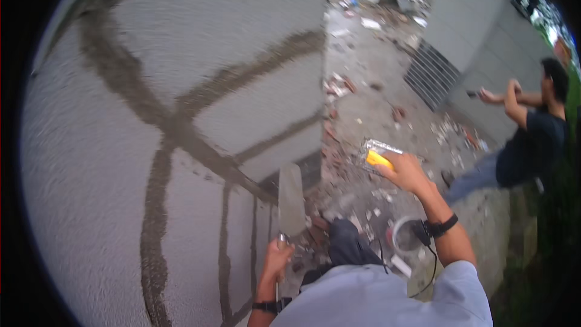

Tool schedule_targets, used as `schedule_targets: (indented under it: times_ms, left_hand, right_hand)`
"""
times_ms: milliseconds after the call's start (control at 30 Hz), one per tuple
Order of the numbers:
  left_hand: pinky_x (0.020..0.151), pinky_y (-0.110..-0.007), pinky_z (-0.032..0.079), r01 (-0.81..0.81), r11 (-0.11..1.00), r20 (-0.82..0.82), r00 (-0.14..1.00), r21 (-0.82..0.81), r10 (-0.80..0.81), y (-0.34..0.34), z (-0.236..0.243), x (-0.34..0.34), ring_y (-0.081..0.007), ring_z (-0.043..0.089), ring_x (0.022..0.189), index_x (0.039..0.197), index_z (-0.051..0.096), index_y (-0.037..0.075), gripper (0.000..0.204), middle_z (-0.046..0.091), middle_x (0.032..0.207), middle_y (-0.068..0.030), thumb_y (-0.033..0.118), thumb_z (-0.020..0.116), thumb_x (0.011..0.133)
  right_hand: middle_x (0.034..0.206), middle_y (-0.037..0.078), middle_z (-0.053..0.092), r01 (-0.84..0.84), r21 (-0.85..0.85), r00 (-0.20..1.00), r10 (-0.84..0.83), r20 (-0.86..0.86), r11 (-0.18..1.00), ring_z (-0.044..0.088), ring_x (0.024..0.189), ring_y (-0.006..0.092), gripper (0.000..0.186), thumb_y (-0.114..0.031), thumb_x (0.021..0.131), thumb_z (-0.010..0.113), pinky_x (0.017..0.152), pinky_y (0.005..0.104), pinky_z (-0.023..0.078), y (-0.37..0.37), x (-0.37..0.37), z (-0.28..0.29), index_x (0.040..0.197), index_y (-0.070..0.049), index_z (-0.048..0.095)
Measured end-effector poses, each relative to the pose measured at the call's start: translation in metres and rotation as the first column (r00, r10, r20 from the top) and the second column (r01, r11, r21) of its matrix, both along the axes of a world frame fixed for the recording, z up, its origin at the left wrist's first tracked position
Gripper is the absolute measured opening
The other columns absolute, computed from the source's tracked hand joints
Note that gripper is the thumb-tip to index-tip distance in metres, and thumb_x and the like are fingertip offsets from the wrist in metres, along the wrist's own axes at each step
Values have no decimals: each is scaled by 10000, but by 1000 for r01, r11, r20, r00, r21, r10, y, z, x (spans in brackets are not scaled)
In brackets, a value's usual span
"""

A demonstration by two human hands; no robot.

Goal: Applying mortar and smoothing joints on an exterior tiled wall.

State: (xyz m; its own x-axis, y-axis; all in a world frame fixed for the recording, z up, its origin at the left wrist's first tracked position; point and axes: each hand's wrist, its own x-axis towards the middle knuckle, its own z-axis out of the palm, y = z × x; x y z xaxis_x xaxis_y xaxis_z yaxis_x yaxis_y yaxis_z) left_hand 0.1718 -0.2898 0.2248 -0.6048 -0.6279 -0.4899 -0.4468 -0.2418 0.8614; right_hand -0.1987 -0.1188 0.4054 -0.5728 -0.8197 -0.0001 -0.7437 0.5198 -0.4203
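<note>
My left hand (278, 261) is closed around the handle of a long trowel (291, 200), whose flat grey blade points up beside the wall. My fingers partly hide that handle. Out to the right, my right hand (407, 172) grips the yellow handle of a plastering float (379, 159). Its flat metallic plate shows around the handle, away from the wall. A light textured wall (254, 103) fills the left side, crossed by branching dark grey-brown mortar bands (196, 145). The trowel is nearer to this wall than the float is.
Broken brick and rubble (339, 139) litter the concrete ground (378, 109). A bucket (407, 234) stands below my right forearm. At the right, another person (520, 139) in a dark shirt stretches an arm toward a grey wall (484, 54). A metal grate (431, 75) sits low in that wall.
</note>
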Motion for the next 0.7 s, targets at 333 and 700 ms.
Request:
schedule_targets:
  times_ms: [333,700]
  left_hand:
    - [484,-294,451,422,905,208,881,61,-425,92,-76,-86,-134,533,547,1070,472,15,327,551,762,-58,15,634,786]
    - [503,-303,466,786,457,170,427,417,-888,281,-167,-253,-132,537,564,1284,399,43,542,552,903,-83,71,668,814]
  right_hand:
    - [946,230,680,636,482,632,-765,122,602,639,914,409,500,-508,857,582,804,486,489,360,56,-193,1024,-52,699]
    - [990,246,669,627,616,369,-878,304,477,626,966,422,548,-535,875,536,850,490,480,519,93,-342,1072,-42,676]
